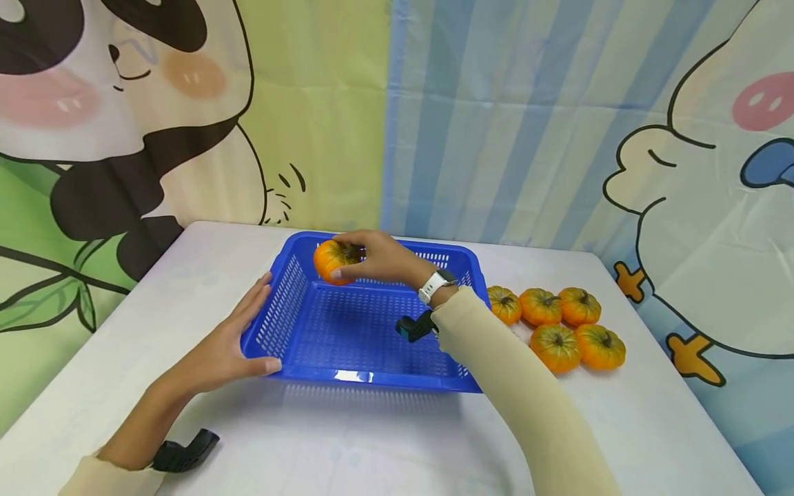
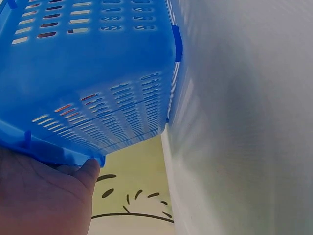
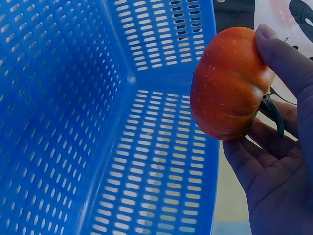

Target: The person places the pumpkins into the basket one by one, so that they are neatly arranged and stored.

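Observation:
A blue plastic basket (image 1: 372, 377) with slotted walls stands on the white table. My left hand (image 1: 238, 341) holds its left rim near the front corner, thumb on the corner and fingers along the side. In the left wrist view, part of that hand (image 2: 46, 196) is at the rim. Over the basket's back left part, my right hand (image 1: 381, 258) holds an orange pumpkin (image 1: 330, 260) between thumb and fingers. The right wrist view shows the pumpkin (image 3: 230, 83) with its dark green stem between the fingers, above the basket's wall (image 3: 156, 161).
To the right of the basket, several small orange-green pumpkins (image 1: 556, 348) lie grouped on the table (image 1: 657, 427). Behind the table hangs a curtain (image 1: 496, 124) with cartoon animals. The right forearm passes over the basket's right side.

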`<move>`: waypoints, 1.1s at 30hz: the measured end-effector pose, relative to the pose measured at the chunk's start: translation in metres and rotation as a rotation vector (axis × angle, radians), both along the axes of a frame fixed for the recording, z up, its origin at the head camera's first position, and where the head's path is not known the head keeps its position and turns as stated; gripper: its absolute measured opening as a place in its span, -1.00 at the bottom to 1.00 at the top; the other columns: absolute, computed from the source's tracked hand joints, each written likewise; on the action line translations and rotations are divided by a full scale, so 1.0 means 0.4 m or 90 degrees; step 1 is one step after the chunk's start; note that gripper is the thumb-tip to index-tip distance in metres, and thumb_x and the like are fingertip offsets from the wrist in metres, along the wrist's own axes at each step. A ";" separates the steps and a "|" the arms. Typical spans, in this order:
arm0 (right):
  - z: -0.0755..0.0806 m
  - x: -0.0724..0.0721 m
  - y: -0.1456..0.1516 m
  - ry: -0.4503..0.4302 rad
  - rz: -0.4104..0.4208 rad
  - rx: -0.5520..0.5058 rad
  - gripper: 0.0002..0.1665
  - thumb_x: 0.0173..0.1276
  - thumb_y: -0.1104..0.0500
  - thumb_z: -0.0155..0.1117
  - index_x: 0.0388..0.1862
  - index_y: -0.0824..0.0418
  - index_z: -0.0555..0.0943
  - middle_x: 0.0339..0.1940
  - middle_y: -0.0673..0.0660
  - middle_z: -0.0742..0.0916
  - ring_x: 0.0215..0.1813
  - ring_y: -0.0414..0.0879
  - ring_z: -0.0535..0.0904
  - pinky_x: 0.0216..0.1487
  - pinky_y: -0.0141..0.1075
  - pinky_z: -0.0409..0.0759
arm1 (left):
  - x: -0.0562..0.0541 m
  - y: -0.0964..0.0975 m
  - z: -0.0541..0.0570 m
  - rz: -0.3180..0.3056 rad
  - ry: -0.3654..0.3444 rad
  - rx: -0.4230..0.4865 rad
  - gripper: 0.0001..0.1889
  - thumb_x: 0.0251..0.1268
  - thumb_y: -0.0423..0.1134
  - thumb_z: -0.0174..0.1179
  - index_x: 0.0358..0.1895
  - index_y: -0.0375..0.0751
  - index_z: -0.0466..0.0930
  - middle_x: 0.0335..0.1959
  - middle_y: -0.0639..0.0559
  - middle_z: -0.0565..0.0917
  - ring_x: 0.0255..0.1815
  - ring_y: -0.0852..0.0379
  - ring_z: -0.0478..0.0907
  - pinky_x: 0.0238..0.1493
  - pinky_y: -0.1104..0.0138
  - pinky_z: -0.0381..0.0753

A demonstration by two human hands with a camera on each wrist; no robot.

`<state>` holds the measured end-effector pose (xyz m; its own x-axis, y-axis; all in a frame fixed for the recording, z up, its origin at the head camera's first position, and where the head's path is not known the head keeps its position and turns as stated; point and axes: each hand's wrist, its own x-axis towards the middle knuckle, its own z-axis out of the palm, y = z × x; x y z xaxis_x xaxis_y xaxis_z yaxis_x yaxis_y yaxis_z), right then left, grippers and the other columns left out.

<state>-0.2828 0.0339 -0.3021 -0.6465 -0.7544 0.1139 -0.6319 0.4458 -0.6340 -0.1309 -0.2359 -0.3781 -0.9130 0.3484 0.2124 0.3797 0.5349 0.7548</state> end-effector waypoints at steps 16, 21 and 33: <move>-0.070 -0.021 -0.035 -0.011 -0.006 0.095 -0.24 0.21 -0.05 0.45 0.35 0.17 0.48 0.14 0.05 0.63 0.06 -0.14 0.51 0.08 -0.45 0.49 | 0.003 -0.007 -0.004 0.004 -0.001 0.004 0.19 -0.03 -0.17 0.44 0.58 -0.11 -0.25 0.59 0.13 -0.29 0.55 -0.20 -0.28 0.26 -0.42 -0.04; -0.090 -0.022 -0.040 -0.010 -0.008 0.131 -0.28 0.20 -0.01 0.47 0.32 0.17 0.51 0.13 0.06 0.63 0.09 -0.12 0.49 0.14 -0.41 0.45 | 0.002 -0.005 -0.004 0.007 -0.003 0.005 0.19 -0.03 -0.16 0.44 0.58 -0.10 -0.26 0.59 0.12 -0.29 0.55 -0.21 -0.28 0.26 -0.41 -0.04; -0.118 -0.019 -0.031 -0.007 -0.005 0.181 -0.29 0.21 -0.02 0.46 0.30 0.20 0.53 0.09 0.08 0.65 0.06 -0.12 0.50 0.13 -0.39 0.45 | 0.000 0.005 -0.003 0.009 0.001 0.004 0.18 -0.03 -0.16 0.43 0.58 -0.08 -0.26 0.59 0.15 -0.30 0.55 -0.23 -0.28 0.23 -0.43 -0.01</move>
